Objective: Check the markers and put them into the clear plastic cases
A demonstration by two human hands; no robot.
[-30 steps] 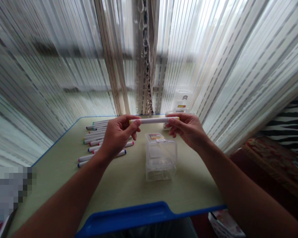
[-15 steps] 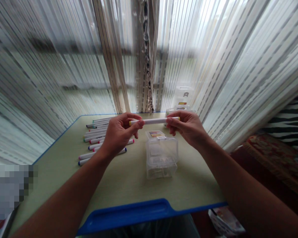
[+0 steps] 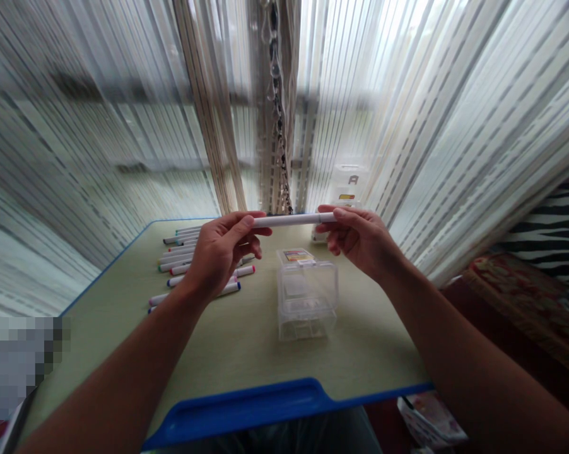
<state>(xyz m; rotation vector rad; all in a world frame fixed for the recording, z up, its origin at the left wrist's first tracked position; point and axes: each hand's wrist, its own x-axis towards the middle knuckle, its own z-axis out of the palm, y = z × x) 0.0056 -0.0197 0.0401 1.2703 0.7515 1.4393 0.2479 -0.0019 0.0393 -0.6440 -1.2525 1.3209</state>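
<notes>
Level above the table, a white marker pen (image 3: 289,220) stretches between my two hands. My left hand (image 3: 222,249) pinches its left end between thumb and fingers. At the right end, my right hand (image 3: 360,236) grips the marker the same way, and a thin dark ring shows on the barrel beside the fingers. Below it stands a clear plastic case (image 3: 308,290) with its lid raised. Several white markers with coloured ends (image 3: 180,251) lie in rows on the left, partly hidden by my left hand and forearm.
The pale table (image 3: 246,353) has a blue rim with a shallow tray (image 3: 251,403) at the front. Another clear box (image 3: 348,189) stands at the back, partly behind my right hand. String curtains (image 3: 123,126) hang behind. A bag (image 3: 431,419) lies below on the right.
Both hands have risen slightly with the marker. The fingers have shifted along it, and its yellow ends no longer show.
</notes>
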